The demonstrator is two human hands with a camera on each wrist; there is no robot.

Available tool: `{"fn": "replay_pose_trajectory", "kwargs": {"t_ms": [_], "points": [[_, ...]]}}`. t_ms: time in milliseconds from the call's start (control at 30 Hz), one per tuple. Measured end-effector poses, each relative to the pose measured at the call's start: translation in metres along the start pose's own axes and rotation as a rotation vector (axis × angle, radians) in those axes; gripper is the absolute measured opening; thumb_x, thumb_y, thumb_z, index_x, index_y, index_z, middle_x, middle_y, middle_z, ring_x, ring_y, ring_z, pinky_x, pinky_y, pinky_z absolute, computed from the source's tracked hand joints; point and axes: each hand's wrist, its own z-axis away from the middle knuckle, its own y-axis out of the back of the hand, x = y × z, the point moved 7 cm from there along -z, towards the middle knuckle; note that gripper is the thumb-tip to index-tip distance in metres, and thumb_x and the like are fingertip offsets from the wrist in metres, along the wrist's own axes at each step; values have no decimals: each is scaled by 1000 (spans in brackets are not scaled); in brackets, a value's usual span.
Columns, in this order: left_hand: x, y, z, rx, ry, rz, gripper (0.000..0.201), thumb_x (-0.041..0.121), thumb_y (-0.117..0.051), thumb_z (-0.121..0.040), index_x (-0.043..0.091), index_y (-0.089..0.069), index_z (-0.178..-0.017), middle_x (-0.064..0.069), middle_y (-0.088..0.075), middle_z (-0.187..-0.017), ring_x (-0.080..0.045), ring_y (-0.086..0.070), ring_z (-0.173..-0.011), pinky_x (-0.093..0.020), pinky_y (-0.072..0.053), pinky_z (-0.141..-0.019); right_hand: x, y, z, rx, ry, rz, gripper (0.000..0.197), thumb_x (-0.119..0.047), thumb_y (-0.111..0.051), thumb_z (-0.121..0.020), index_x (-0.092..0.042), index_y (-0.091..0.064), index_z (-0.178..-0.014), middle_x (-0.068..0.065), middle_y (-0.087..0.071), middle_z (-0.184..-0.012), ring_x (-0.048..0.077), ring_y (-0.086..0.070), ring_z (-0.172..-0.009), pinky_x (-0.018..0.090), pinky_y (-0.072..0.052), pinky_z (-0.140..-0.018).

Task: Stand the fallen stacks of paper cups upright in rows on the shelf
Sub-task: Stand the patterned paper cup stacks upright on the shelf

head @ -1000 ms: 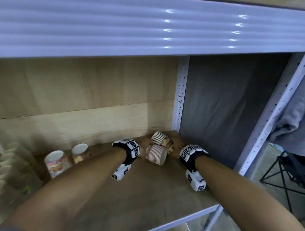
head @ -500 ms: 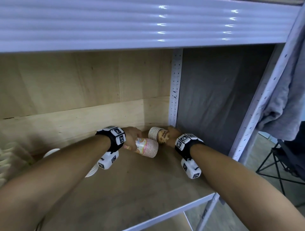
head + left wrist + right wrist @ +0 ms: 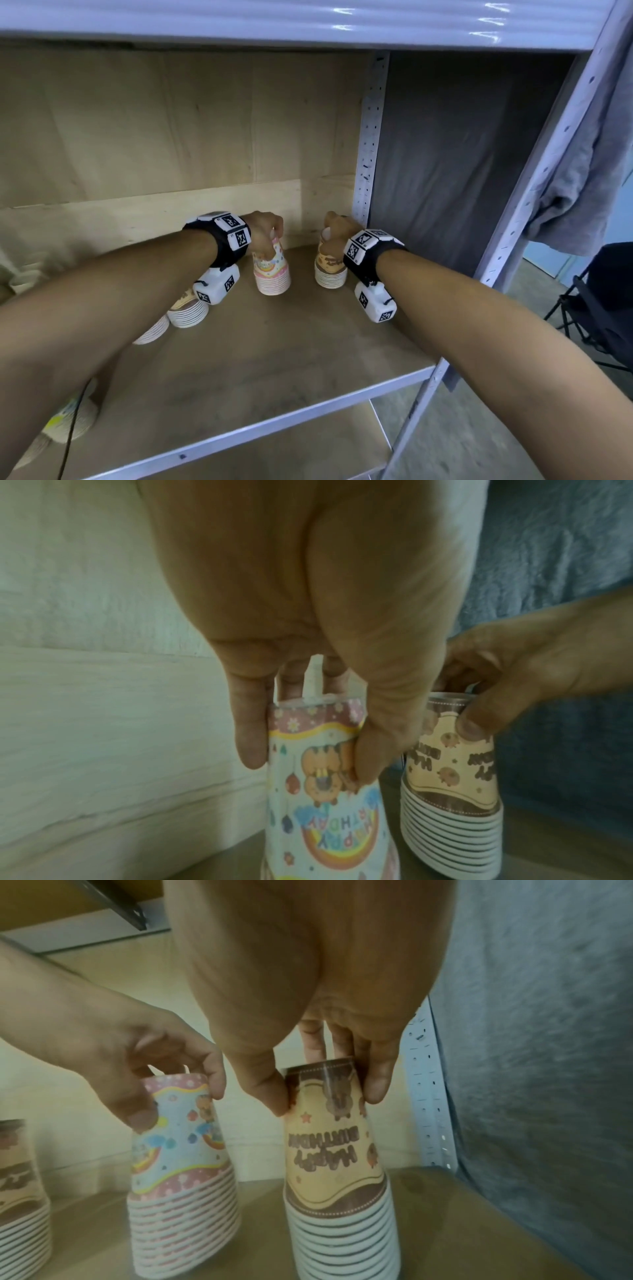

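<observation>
The left hand [image 3: 263,228] grasps the top of the pink stack [image 3: 272,274] and the right hand [image 3: 337,228] the brown stack [image 3: 329,272] — both mouth-down on the shelf [image 3: 274,359], near each other.

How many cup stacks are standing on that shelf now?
4: pink stack under left hand, brown stack under right hand, two behind the left forearm; others may be hidden.

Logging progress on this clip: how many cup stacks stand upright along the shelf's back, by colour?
Pink stacks: 2 (one in left hand, one half hidden by arm)
Brown stacks: 2 (one in right hand)
Total: 4
Blurred shapes lower left uncounted.
</observation>
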Motion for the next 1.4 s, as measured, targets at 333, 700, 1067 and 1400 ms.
{"fn": "replay_pose_trajectory", "kwargs": {"t_ms": [333, 700, 1067, 1400], "points": [[5, -16, 1, -1, 14, -20, 59, 14, -73, -81, 13, -50, -136, -9, -50, -136, -28, -54, -120, -32, -51, -86, -26, -22, -7, -56, 69, -11, 35, -20, -61, -92, -1, -52, -120, 19, -57, -121, 34, -59, -107, 30, -43, -74], [1, -11, 1, 17, 18, 53, 63, 18, -71, -83, 19, -45, -140, -6, -46, -141, -26, -51, -124, -32, -49, -91, -38, -15, -10, 88, 118, -29, 30, -34, -65, -73, -16, -64, -97, 0, -53, -90, 14, -52, -83, 26, -38, -72], [1, 4, -5, -72, -21, -31, 54, 14, -72, -82, 22, -54, -133, -5, -41, -142, -26, -45, -128, -28, -42, -85, -53, -5, -15, -164, 141, 206, 46, -11, -71, -83, -9, -62, -129, 6, -58, -135, 23, -58, -120, 21, -43, -86], [-6, 17, -21, -31, 16, -50, 46, 18, -68, -85, 6, -59, -128, -8, -54, -122, -19, -52, -102, -24, -41, -70, -58, -6, -40, -238, 133, 203, 41, -15, -72, -82, -11, -64, -122, 9, -64, -123, 25, -62, -112, 25, -43, -75]]}}
